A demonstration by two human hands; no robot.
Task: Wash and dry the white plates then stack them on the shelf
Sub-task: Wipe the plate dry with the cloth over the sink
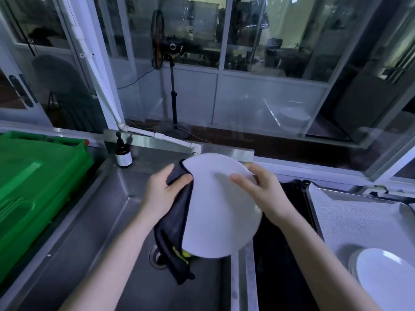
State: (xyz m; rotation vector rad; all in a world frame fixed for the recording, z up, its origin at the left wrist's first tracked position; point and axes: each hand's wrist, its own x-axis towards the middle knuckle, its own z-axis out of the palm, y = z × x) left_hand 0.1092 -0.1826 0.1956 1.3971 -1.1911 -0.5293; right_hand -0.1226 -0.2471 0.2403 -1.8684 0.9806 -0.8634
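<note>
One white plate (221, 212) held tilted above the steel sink (125, 221), face toward camera, slightly motion-blurred. One dark cloth (174, 223) pressed against plate's left edge, hanging down behind it toward the drain (157, 257); something yellow-green (183, 252) peeks out under the plate, can't tell what. Left hand (162, 191) closed around the cloth, thumb on top, pinching cloth to the plate rim. Right hand (261, 189) grips the plate's upper right edge, fingers spread over the front face, thumb behind. Stack of white plates (386, 274) at lower right on the tabletop (350, 221); at least two, exact count unclear. One brown pump bottle (122, 151) at sink's back left corner. One green bin (33, 182) far left.
</note>
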